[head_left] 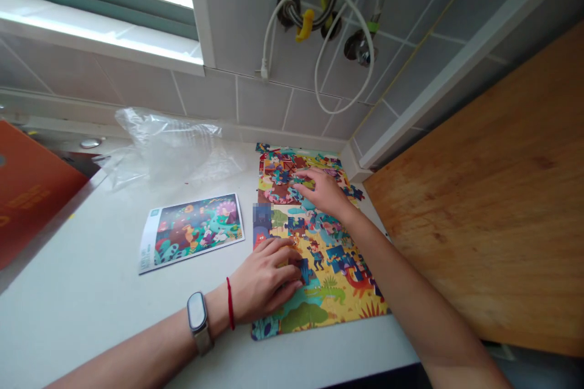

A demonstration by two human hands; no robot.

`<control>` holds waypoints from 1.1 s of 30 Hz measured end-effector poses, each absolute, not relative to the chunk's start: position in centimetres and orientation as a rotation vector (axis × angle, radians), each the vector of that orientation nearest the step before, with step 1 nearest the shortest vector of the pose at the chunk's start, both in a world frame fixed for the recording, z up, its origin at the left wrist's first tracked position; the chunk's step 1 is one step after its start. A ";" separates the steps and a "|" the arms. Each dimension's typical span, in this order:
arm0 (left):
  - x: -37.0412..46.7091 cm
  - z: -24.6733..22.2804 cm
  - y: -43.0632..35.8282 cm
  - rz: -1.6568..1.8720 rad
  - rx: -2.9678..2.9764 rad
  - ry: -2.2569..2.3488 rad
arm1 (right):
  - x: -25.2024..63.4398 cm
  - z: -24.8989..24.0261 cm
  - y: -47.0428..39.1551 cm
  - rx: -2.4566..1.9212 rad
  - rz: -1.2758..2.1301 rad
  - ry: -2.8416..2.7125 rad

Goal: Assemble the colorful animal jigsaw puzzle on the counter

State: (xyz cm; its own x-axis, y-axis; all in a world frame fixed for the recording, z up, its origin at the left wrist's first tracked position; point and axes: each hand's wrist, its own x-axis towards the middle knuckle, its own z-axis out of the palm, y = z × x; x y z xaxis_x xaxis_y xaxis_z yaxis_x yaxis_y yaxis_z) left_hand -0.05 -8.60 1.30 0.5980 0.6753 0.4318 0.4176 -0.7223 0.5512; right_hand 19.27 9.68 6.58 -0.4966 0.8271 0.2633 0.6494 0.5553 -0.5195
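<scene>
Lying on the white surface (91,310), the bright puzzle (314,255) sits just beside a picture card (196,231). From where I stand, the left hand (269,273) rests on the near part, fingers a bit bent and apart. The right hand (322,191) is over the far part, thumb and pointing finger apart a little; I can't tell if they pinch anything. To do this well, I'd hold the puzzle down softly, match colors, and press each loose piece (337,259) flat.
</scene>
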 end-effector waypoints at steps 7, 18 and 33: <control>0.0 1.5 -8.5 0.924 2.405 0.874 | 14.5 5.1 14.3 -1.281 0.451 -2.507; 0.2 1.1 -8.5 1.002 2.422 0.884 | 21.3 5.6 15.8 -1.536 0.411 -2.411; 0.2 1.1 -8.3 1.006 2.458 0.860 | 12.9 4.4 15.1 -1.649 0.352 -2.386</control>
State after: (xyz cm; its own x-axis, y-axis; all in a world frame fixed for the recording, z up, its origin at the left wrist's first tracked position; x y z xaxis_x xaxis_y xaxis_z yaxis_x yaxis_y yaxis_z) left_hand 0.17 -8.33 1.09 0.5644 0.6494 0.5096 0.4024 -0.7554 0.5171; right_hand 12.89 15.14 4.36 -0.3464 0.9371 0.0440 0.8843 0.3418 -0.3180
